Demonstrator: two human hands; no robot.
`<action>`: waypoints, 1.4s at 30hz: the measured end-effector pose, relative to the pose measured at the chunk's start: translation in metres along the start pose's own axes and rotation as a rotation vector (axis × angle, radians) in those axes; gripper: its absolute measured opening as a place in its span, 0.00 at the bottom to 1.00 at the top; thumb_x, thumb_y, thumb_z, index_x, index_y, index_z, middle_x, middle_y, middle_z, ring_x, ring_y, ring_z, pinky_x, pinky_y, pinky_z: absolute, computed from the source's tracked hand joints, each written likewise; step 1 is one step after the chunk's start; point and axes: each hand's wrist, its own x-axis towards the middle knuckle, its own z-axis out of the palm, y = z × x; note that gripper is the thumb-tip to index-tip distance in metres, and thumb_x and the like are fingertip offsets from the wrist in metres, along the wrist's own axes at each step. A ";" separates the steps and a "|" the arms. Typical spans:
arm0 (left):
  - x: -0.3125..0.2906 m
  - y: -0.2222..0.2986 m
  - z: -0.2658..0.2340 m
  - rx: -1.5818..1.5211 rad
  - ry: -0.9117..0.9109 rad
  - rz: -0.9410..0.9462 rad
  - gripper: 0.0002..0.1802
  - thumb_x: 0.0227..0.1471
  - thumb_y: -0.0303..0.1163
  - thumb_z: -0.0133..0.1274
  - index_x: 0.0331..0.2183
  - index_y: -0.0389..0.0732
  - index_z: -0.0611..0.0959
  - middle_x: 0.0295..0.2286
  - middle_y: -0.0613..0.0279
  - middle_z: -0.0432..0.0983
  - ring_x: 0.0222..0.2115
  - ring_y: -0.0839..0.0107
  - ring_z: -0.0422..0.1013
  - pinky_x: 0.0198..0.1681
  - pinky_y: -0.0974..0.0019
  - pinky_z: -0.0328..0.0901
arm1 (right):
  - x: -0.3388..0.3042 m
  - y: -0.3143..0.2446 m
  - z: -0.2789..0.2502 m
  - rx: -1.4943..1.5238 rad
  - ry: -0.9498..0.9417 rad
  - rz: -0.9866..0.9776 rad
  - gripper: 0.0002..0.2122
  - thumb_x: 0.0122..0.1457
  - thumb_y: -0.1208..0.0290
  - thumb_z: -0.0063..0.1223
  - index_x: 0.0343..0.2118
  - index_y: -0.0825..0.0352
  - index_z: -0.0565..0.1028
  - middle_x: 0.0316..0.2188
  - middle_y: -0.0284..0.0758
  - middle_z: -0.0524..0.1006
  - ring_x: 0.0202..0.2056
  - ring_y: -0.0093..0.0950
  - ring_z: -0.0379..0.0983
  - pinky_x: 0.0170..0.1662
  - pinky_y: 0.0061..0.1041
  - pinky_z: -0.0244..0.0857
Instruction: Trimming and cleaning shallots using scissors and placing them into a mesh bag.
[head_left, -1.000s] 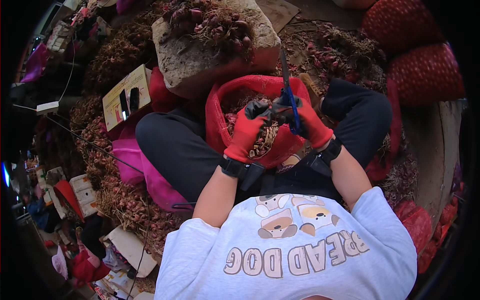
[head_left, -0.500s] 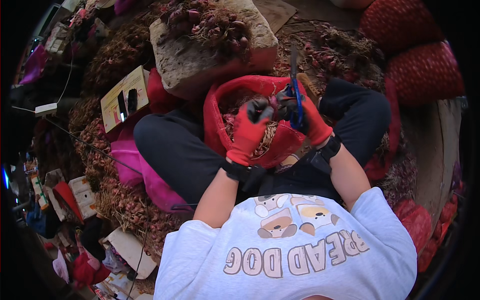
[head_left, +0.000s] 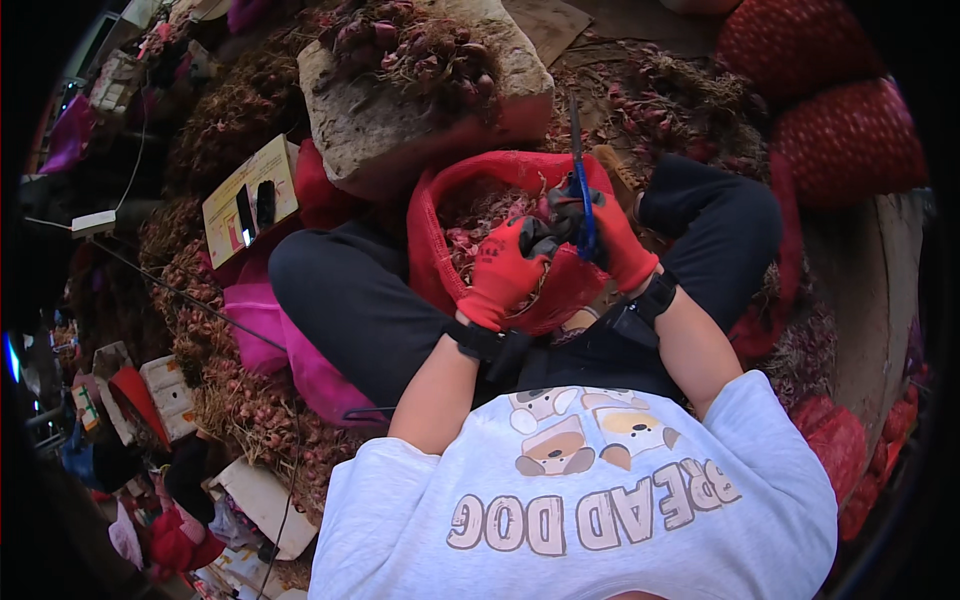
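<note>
Red work gloves with dark grey fingers cover both my hands, held close together over an open red mesh sack (head_left: 428, 225) between my folded legs. Loose pink-red shallots and dry trimmings (head_left: 490, 215) lie inside the sack. My left hand (head_left: 508, 262) is closed, its fingers curled by the sack's near right side; whatever they grip is hidden. In my right hand (head_left: 615, 240) is a pair of blue-handled scissors (head_left: 587, 222), blades pointing up and away from me. The right thumb and fingers sit beside the left fingertips, almost touching.
A pale foam block (head_left: 350, 135) bearing bunched shallots (head_left: 440, 55) stands beyond the sack. Heaped shallots (head_left: 240, 400) line my left, near a box (head_left: 225, 215) carrying a phone (head_left: 265, 203). Full red mesh sacks (head_left: 850, 145) are stacked at far right. A cable (head_left: 190, 295) crosses the left side.
My left hand has turned and lowered slightly, its fingers now closer to the right hand. The scissors have shifted a little left, and more of the sack's contents shows.
</note>
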 end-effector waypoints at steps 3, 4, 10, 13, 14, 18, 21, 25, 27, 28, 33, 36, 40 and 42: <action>0.004 -0.007 0.003 -0.509 0.096 -0.192 0.15 0.45 0.21 0.52 0.39 0.36 0.75 0.35 0.59 0.74 0.34 0.70 0.71 0.38 0.69 0.66 | 0.002 -0.004 0.004 0.151 -0.096 0.076 0.12 0.58 0.69 0.46 0.40 0.72 0.69 0.24 0.30 0.72 0.23 0.17 0.67 0.28 0.17 0.63; 0.005 -0.007 0.004 -0.730 0.169 -0.274 0.15 0.47 0.21 0.51 0.40 0.36 0.75 0.36 0.62 0.74 0.34 0.73 0.71 0.39 0.70 0.66 | 0.000 -0.007 0.008 0.157 -0.081 0.093 0.12 0.58 0.70 0.46 0.40 0.72 0.69 0.24 0.30 0.71 0.23 0.17 0.66 0.27 0.16 0.63; 0.004 0.002 0.002 -0.378 0.292 -0.121 0.14 0.44 0.22 0.54 0.37 0.36 0.77 0.33 0.59 0.75 0.33 0.71 0.72 0.39 0.69 0.65 | -0.002 -0.004 0.007 0.103 -0.065 0.111 0.12 0.56 0.71 0.48 0.41 0.73 0.69 0.23 0.31 0.72 0.23 0.18 0.68 0.28 0.17 0.63; 0.002 0.001 -0.002 0.004 0.278 -0.070 0.13 0.39 0.26 0.58 0.32 0.36 0.78 0.30 0.52 0.73 0.31 0.61 0.71 0.36 0.64 0.65 | -0.002 -0.001 0.008 -0.124 -0.021 0.037 0.13 0.56 0.71 0.48 0.42 0.73 0.70 0.25 0.32 0.73 0.24 0.20 0.70 0.29 0.18 0.65; 0.001 0.000 -0.002 0.086 0.263 -0.077 0.14 0.37 0.28 0.59 0.31 0.36 0.77 0.30 0.50 0.72 0.31 0.56 0.71 0.35 0.61 0.65 | -0.001 0.001 0.007 -0.195 -0.024 0.028 0.13 0.56 0.71 0.47 0.42 0.73 0.70 0.26 0.32 0.74 0.25 0.21 0.70 0.29 0.18 0.66; -0.001 0.007 0.005 -0.086 0.133 -0.044 0.13 0.36 0.28 0.60 0.28 0.36 0.77 0.27 0.51 0.72 0.27 0.57 0.70 0.33 0.61 0.65 | 0.004 0.009 -0.012 0.020 -0.044 0.045 0.14 0.56 0.67 0.50 0.43 0.69 0.68 0.32 0.34 0.74 0.30 0.22 0.72 0.32 0.20 0.67; -0.004 0.006 0.009 -0.186 0.141 -0.068 0.12 0.42 0.28 0.57 0.33 0.37 0.76 0.27 0.57 0.72 0.26 0.65 0.71 0.31 0.65 0.65 | 0.008 0.006 -0.017 0.240 -0.054 0.070 0.14 0.56 0.67 0.50 0.42 0.69 0.68 0.30 0.34 0.74 0.27 0.22 0.72 0.30 0.20 0.67; 0.004 0.004 -0.012 -1.168 0.017 -0.399 0.13 0.56 0.28 0.44 0.44 0.38 0.70 0.33 0.67 0.69 0.28 0.78 0.69 0.32 0.74 0.65 | -0.008 -0.015 0.008 -0.001 -0.033 0.176 0.14 0.56 0.66 0.50 0.42 0.69 0.70 0.27 0.32 0.74 0.22 0.20 0.70 0.24 0.19 0.65; 0.004 0.011 -0.014 -1.093 -0.128 -0.286 0.15 0.54 0.31 0.46 0.45 0.39 0.71 0.37 0.62 0.70 0.32 0.75 0.70 0.37 0.73 0.65 | -0.007 -0.011 0.009 -0.118 -0.075 0.193 0.13 0.56 0.68 0.48 0.42 0.69 0.71 0.24 0.29 0.74 0.19 0.19 0.70 0.22 0.17 0.65; 0.004 0.014 -0.014 -1.054 -0.200 -0.230 0.17 0.54 0.32 0.48 0.45 0.39 0.71 0.39 0.60 0.71 0.34 0.73 0.70 0.39 0.73 0.65 | -0.008 -0.011 0.013 -0.158 -0.067 0.183 0.13 0.56 0.67 0.49 0.41 0.68 0.71 0.24 0.29 0.74 0.19 0.18 0.69 0.21 0.17 0.64; 0.002 -0.011 -0.006 -1.360 -0.063 -0.441 0.11 0.56 0.38 0.47 0.40 0.44 0.73 0.36 0.68 0.71 0.34 0.78 0.69 0.40 0.74 0.65 | -0.008 -0.014 0.026 -0.344 0.035 0.105 0.13 0.54 0.64 0.54 0.40 0.66 0.73 0.27 0.30 0.76 0.23 0.18 0.72 0.24 0.17 0.64; 0.004 -0.016 -0.018 -1.625 0.065 -0.480 0.11 0.57 0.40 0.46 0.39 0.45 0.72 0.33 0.73 0.69 0.31 0.81 0.68 0.35 0.78 0.65 | -0.006 -0.013 0.027 -0.785 0.067 -0.288 0.15 0.52 0.61 0.56 0.40 0.64 0.73 0.30 0.35 0.76 0.30 0.27 0.74 0.31 0.23 0.66; 0.011 -0.033 -0.028 -1.714 0.204 -0.353 0.13 0.57 0.40 0.45 0.43 0.47 0.71 0.32 0.76 0.69 0.30 0.83 0.68 0.31 0.82 0.64 | -0.026 -0.022 0.047 -1.435 0.079 -0.388 0.23 0.48 0.55 0.58 0.41 0.68 0.70 0.33 0.39 0.74 0.35 0.35 0.72 0.37 0.31 0.65; 0.013 -0.026 -0.028 -1.574 0.491 -0.531 0.13 0.57 0.39 0.44 0.43 0.47 0.72 0.34 0.76 0.70 0.32 0.82 0.69 0.33 0.82 0.65 | -0.027 -0.015 0.043 -1.536 0.124 -0.387 0.25 0.45 0.51 0.59 0.40 0.66 0.70 0.32 0.41 0.74 0.34 0.38 0.72 0.36 0.33 0.65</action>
